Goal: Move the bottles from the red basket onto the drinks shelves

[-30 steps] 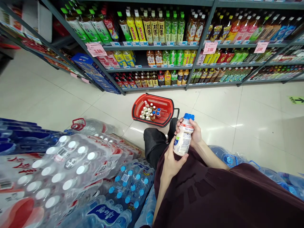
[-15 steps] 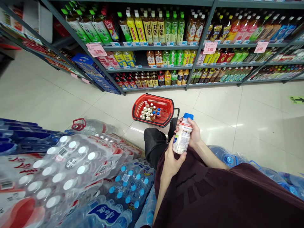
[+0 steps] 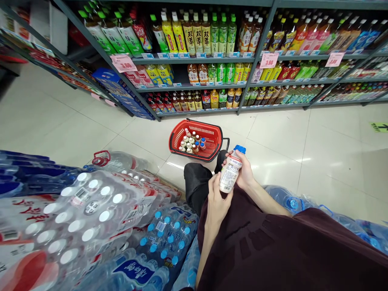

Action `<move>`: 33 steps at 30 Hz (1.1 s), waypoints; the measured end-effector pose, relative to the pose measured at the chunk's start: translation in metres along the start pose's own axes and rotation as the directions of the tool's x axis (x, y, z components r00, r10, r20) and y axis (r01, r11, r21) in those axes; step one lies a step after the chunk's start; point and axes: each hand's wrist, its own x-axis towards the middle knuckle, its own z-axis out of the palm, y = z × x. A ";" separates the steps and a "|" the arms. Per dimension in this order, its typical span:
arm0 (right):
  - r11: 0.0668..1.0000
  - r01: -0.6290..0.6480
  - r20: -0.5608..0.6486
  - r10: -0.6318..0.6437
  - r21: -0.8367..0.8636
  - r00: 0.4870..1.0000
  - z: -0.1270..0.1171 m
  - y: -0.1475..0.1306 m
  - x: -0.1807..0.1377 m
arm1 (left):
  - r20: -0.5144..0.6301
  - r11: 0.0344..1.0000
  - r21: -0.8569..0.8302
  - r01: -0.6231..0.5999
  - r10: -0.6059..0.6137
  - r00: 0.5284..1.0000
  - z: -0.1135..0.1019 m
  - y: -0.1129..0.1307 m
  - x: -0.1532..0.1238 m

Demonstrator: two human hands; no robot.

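- Right of centre, a bottle (image 3: 229,173) is held snugly from two sides: left hand (image 3: 216,202) supporting the base, right hand (image 3: 246,173) steadying the upper part, some fingers hidden, printed side up.
- At centre, a basket (image 3: 216,139) rests on the floor (image 3: 273,133), leaving both hands free; its small bottles (image 3: 191,140) are unreadable.
- Upper edge: shelves (image 3: 182,62) are cut off.
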 end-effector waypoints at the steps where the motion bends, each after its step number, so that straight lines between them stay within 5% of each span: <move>1: 1.000 0.000 -0.003 0.000 -0.003 1.000 0.000 0.000 0.000 | 0.007 1.000 -0.002 0.006 -0.006 1.000 0.000 0.000 0.000; 33: 1.000 0.000 -0.035 -0.001 -0.029 0.999 0.000 -0.001 -0.001 | 0.044 0.998 -0.033 0.056 -0.055 0.998 -0.002 0.002 0.000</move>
